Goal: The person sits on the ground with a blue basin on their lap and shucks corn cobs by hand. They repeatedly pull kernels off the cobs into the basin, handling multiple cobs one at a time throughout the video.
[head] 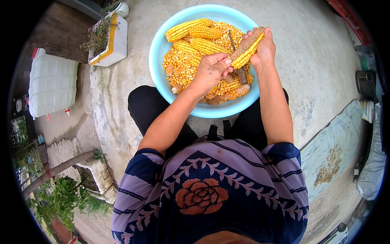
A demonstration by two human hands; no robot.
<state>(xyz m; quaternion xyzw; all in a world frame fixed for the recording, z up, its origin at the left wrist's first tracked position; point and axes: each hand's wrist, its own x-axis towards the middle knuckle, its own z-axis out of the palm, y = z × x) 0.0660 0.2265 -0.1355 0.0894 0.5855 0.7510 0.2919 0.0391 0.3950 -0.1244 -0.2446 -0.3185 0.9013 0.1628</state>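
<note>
My right hand point(265, 50) grips a partly shelled corn cob point(247, 48) from its far side, over the right part of a light blue plastic basin point(157, 70). One side of the cob is bare and brownish; the other still carries rows of yellow kernels. At its near end, my left hand point(214, 68) pinches the cob between thumb and fingers. Below lie loose corn kernels point(179, 70), with several whole ears point(205, 32) towards the back. A dark stick-like tool point(242, 75) rests across the corn, its middle hidden behind the held cob.
The basin sits between my knees above a concrete floor point(118, 100). Left are a white foam planter point(117, 42) and a large white plastic tank point(54, 85). On the right, a grey-green sheet point(338, 137) bears scattered dry bits point(329, 166), near a black bucket point(365, 82).
</note>
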